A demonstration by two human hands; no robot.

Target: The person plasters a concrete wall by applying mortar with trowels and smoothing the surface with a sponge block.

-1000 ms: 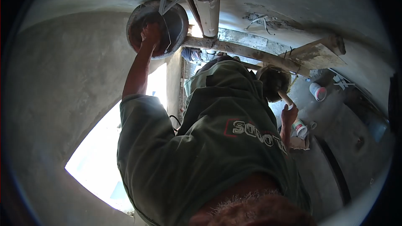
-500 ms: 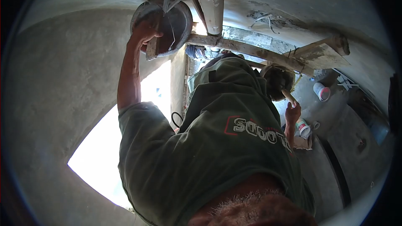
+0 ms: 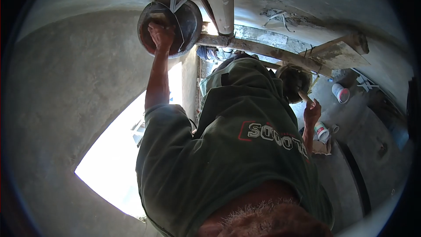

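Note:
My left hand (image 3: 161,37) reaches into a round dark basin (image 3: 190,28) at the upper left. Its fingers are closed on a flat wooden block (image 3: 158,17), partly hidden by the hand. At the right, my right hand (image 3: 312,113) is closed around a pale wooden handle (image 3: 305,96). The handle's far end meets a dark, round, bowl-like thing (image 3: 293,81), and whatever tool it belongs to is hidden there. My green shirt (image 3: 219,149) fills the middle of the view.
Bamboo poles (image 3: 263,49) cross above my body, with a stained board (image 3: 340,57) at the right. Tubs (image 3: 340,93) lie on the floor below. Grey plastered wall (image 3: 79,79) curves along the left, beside a bright opening (image 3: 114,166).
My left hand has moved right and further into the basin, turning the wooden block towards its far side. The right hand stays on the handle, shifting slightly with the view.

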